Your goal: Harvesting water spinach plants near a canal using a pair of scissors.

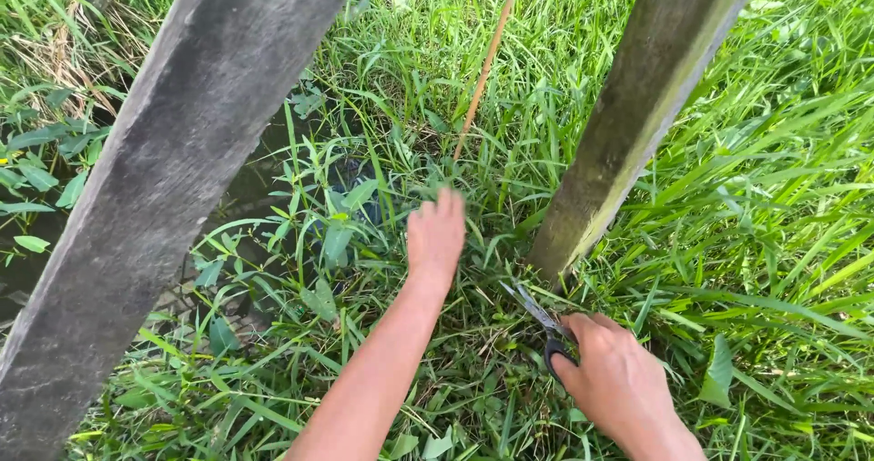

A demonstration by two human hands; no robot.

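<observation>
Left hand (435, 235) reaches forward, fingers (443, 204) curled down; right hand (617, 373) clenched.

Two bare arms, no sleeves in view; left hand (435, 235) w/ long slim forearm, bare to the elbow; right hand (617, 377) bare too, only the wrist showing; no gloves, rings, watch or bands on either; nails short, seen on left fingertips only.
</observation>
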